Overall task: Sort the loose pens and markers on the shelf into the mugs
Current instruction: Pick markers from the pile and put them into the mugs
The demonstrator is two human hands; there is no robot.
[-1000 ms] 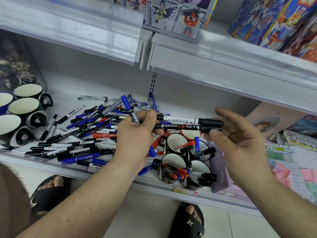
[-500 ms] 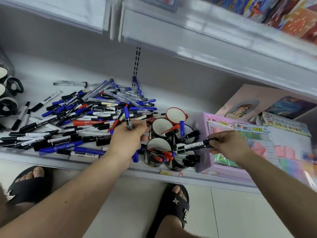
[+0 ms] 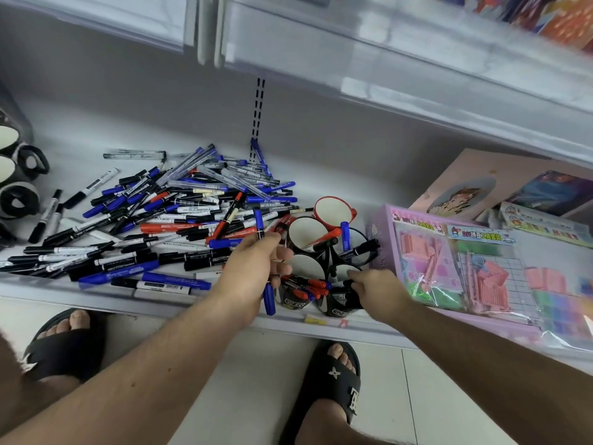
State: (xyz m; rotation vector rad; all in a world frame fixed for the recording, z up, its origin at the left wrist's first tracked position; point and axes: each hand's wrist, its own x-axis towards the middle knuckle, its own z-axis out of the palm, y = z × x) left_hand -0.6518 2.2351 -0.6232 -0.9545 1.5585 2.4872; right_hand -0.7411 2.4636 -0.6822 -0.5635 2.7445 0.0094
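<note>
left hand [image 3: 253, 271] grip pinching a small bundle of markers [image 3: 259, 227], blue one uppermost | right hand [image 3: 375, 289] grip curled on black markers at the front-right mug [image 3: 340, 308], apparently mid-drop | next: release, feed the left bundle in | five mugs clustered, three more far left | loose pile [image 3: 154, 226] on shelf [image 3: 179, 303]: dozens, uncountable
</note>
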